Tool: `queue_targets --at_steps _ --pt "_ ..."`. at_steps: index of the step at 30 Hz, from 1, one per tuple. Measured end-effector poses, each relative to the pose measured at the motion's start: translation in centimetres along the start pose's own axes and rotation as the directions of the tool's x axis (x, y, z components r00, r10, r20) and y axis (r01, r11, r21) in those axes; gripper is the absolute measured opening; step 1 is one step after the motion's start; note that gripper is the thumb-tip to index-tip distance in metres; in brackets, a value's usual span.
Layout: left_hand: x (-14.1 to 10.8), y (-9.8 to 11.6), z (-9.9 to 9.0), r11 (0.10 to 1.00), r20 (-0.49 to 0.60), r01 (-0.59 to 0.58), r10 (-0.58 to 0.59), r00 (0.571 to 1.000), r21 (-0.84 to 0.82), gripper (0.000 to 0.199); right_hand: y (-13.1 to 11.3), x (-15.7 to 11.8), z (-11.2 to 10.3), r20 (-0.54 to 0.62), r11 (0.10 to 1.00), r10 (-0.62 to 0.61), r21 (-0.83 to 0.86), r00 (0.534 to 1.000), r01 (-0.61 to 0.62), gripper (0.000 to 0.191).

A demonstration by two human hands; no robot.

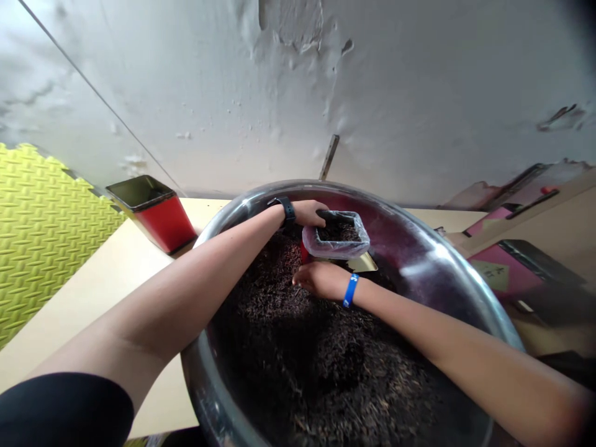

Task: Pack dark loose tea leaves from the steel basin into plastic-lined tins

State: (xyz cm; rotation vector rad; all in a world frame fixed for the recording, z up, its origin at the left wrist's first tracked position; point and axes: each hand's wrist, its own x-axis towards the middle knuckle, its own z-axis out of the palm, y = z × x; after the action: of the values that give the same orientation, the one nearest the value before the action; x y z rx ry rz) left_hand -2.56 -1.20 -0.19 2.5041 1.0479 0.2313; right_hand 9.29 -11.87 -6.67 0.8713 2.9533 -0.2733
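Note:
My left hand (310, 213), with a dark watch at the wrist, grips the left edge of a rectangular container lined with a clear plastic bag (338, 249). Dark shreds like loose tea lie inside it. My right hand (321, 279), wearing a blue wristband, is just below the container with its fingers curled. What those fingers hold, if anything, is hidden. A red edge (304, 253) and a gold-coloured flat piece (365, 263) show under the container. Beneath both hands, a heap of the dark loose tea (372, 372) fills the bottom of a large metal basin (465, 261).
On the pale table (93, 292), left of the basin, stands an open red tin (165, 220). A yellow textured mat (37, 230) lies at the far left. Pink boxes with dark tops (507, 267) stand at the right. A peeling wall (223, 93) rises behind the basin.

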Motion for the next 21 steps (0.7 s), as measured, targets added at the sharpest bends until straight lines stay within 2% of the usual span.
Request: queue_targets --at_steps 4,6,12,21 --pt "-0.1 0.1 -0.1 1.0 0.0 -0.002 0.002 1.0 0.004 0.042 0.6 1.2 3.3 0.159 0.977 0.069 -0.209 0.985 -0.035 0.019" --pt "-0.1 0.1 -0.1 1.0 -0.002 -0.005 0.005 1.0 -0.001 0.042 0.4 1.4 4.0 0.158 0.958 0.071 -0.288 0.985 -0.022 0.02" --pt "0.1 -0.1 0.1 1.0 -0.004 -0.018 0.018 1.0 -0.004 0.041 0.1 1.3 4.5 0.085 0.925 0.004 -0.38 0.996 0.028 0.019" --pt "0.1 -0.2 0.1 1.0 -0.011 -0.008 0.008 1.0 0.009 0.042 0.0 1.5 4.6 0.101 0.922 0.026 -0.388 0.995 0.015 0.021"
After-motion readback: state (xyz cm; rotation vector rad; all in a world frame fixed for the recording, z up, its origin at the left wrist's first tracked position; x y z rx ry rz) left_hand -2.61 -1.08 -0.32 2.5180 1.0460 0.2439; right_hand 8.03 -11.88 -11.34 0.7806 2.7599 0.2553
